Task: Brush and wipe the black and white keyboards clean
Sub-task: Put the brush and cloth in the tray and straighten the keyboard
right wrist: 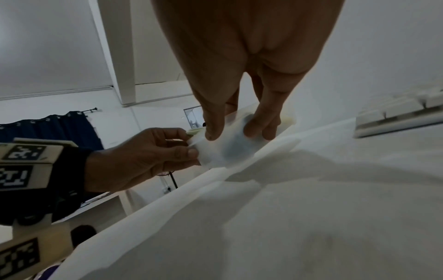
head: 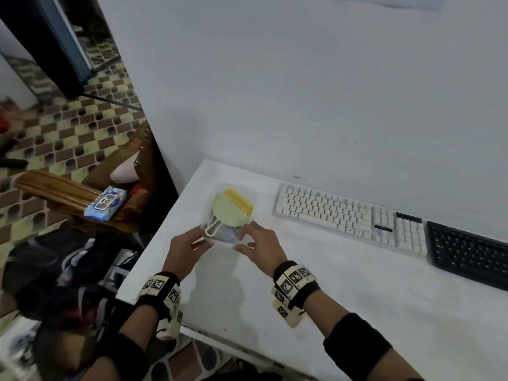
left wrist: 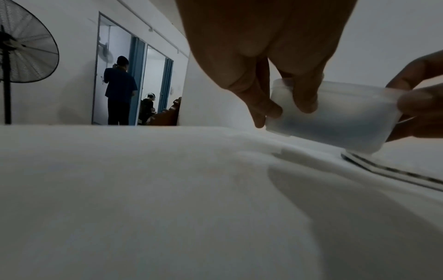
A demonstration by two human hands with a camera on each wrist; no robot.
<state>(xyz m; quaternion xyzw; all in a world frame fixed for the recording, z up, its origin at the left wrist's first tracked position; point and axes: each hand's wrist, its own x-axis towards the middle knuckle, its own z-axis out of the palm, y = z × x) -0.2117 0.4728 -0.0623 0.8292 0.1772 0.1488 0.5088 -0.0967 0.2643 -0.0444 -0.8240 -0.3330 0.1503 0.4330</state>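
Note:
A pale green brush (head: 230, 209) with yellow bristles lies on a translucent plastic container (head: 228, 235) at the table's left end. Something bluish shows through the container's wall (left wrist: 335, 117). My left hand (head: 202, 243) pinches its near left corner with thumb and fingers (left wrist: 275, 110). My right hand (head: 246, 240) grips its near right side, fingertips (right wrist: 251, 130) over the rim. The container (right wrist: 223, 149) looks slightly tilted off the table. The white keyboard (head: 349, 215) lies to the right along the wall. The black keyboard (head: 467, 251) sits beyond it at the right edge.
The white table (head: 357, 312) ends close on my left, above a wooden chair holding a blue wipes pack (head: 105, 202). A standing fan (left wrist: 21, 47) and two people in a doorway (left wrist: 120, 91) are far off to the left.

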